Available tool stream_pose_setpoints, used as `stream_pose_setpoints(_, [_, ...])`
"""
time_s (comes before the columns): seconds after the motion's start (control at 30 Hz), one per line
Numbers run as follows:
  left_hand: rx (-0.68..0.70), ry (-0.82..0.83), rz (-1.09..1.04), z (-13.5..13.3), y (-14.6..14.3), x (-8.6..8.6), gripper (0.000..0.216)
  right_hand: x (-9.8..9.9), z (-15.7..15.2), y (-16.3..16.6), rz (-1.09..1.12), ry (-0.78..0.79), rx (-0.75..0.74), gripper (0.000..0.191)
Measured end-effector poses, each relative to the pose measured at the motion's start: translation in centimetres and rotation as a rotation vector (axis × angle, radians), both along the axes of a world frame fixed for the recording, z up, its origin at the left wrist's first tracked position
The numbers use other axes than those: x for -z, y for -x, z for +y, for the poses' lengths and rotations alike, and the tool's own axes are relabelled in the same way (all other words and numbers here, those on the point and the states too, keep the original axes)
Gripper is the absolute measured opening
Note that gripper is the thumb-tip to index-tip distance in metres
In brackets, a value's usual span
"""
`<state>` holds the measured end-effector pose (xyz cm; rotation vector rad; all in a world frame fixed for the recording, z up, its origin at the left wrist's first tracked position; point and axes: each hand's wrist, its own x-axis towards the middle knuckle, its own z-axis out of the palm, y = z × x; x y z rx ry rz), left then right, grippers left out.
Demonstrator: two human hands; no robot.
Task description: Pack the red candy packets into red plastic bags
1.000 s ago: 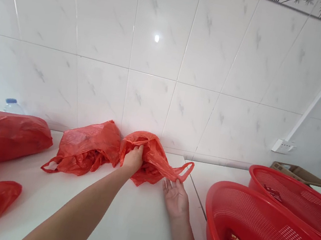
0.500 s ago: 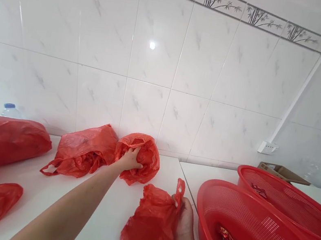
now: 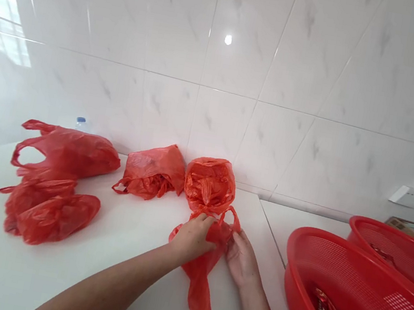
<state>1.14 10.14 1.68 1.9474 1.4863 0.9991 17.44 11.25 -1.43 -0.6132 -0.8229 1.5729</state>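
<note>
A single thin red plastic bag (image 3: 200, 282) lies crumpled on the white counter (image 3: 128, 237) in front of me. My left hand (image 3: 192, 237) grips its upper left part with curled fingers. My right hand (image 3: 242, 257) pinches its right side near the handle loop. Just behind my hands stands an open red bag (image 3: 210, 183) stuffed with more red bags, against the tiled wall.
Another red bag (image 3: 154, 170) lies left of the stuffed one. Several red bags (image 3: 54, 176) are piled at the far left, a bottle cap (image 3: 81, 120) behind them. Two red perforated baskets (image 3: 357, 304) (image 3: 399, 247) sit at the right; the nearer holds wrapped sweets (image 3: 324, 309).
My left hand left the stuffed bag at the wall and came back to the loose bag held by my right hand. Both hands now hold it. The view swung left.
</note>
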Motion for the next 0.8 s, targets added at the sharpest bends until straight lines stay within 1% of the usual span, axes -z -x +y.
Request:
stream_pose_setpoints(0.07, [-0.028,0.054,-0.137,0.7,0.7,1.0,0.016,0.0,-0.5,0.5,-0.081,-0.024,-0.018,0.045])
stream_pose_setpoints(0.13, [-0.037,0.111,-0.306,1.3,1.4,1.7,0.002,0.1,-1.0,0.9,-0.209,-0.021,0.068,0.063])
stream_pose_setpoints(0.2, [-0.033,0.154,-0.49,1.5,1.8,2.1,0.01,0.1,-1.3,1.3,-0.38,0.015,0.201,0.069])
stream_pose_setpoints(0.23, [-0.027,0.17,-0.583,1.5,1.9,2.2,0.015,0.1,-1.5,1.5,-0.469,0.024,0.232,0.066])
stream_pose_setpoints(0.27, [-0.018,0.185,-0.675,1.4,2.0,2.2,0.018,0.0,-1.7,1.8,-0.55,0.021,0.218,0.059])
stream_pose_setpoints(0.37, [0.036,0.231,-0.931,1.1,2.0,2.0,0.025,-0.4,-2.1,2.4,-0.703,-0.041,0.017,0.041])
stream_pose_setpoints(0.4, [0.057,0.25,-1.007,1.0,2.0,1.9,0.027,-0.5,-2.3,2.5,-0.729,-0.055,-0.027,0.037])
stream_pose_setpoints(0.43, [0.075,0.271,-1.076,1.0,2.1,1.9,0.028,-0.6,-2.4,2.6,-0.749,-0.056,-0.038,0.034])
stream_pose_setpoints(0.5, [0.087,0.318,-1.195,1.1,2.4,1.8,0.028,-0.9,-2.7,2.4,-0.759,-0.006,0.003,0.03])
stream_pose_setpoints(0.6, [0.072,0.372,-1.318,1.6,3.0,1.9,0.024,-1.6,-3.2,1.2,-0.656,0.149,0.096,0.024])
stream_pose_setpoints(0.7, [0.039,0.388,-1.371,1.9,3.6,1.9,0.017,-2.1,-2.9,-0.7,-0.545,0.236,0.142,0.022])
stream_pose_setpoints(0.8, [-0.023,0.371,-1.355,2.1,4.3,1.8,0.011,-1.4,-1.1,-2.7,-0.348,0.33,0.147,0.018])
